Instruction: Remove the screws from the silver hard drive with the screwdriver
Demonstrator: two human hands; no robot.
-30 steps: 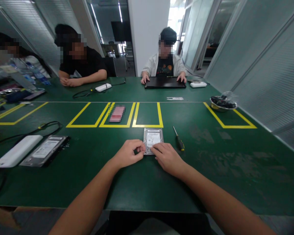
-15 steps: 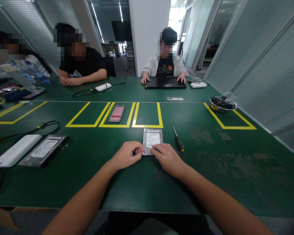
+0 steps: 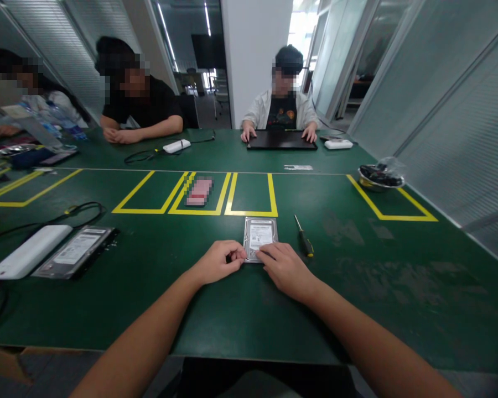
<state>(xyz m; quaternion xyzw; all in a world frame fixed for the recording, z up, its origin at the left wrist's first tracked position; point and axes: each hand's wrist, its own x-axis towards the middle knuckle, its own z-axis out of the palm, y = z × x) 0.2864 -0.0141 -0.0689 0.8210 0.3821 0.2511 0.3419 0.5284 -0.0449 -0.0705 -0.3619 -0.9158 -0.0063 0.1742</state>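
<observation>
A silver hard drive with a white printed label lies flat on the green table in front of me. My left hand is at its lower left edge, fingers curled in and fingertips against the side. From the other side my right hand grips the lower right corner, its fingers reaching over the label and covering part of it. To the right of the drive lies a screwdriver with a dark and yellow handle, its shaft pointing away from me. Neither hand touches it.
Left of my arms lie a white power bank, another hard drive and a black cable. Yellow tape outlines mark the table; a pink phone-like object lies within one. A metal bowl stands at right. Several people sit opposite.
The whole view has shifted slightly. Both hands keep their places at the hard drive, with no visible change in grip.
</observation>
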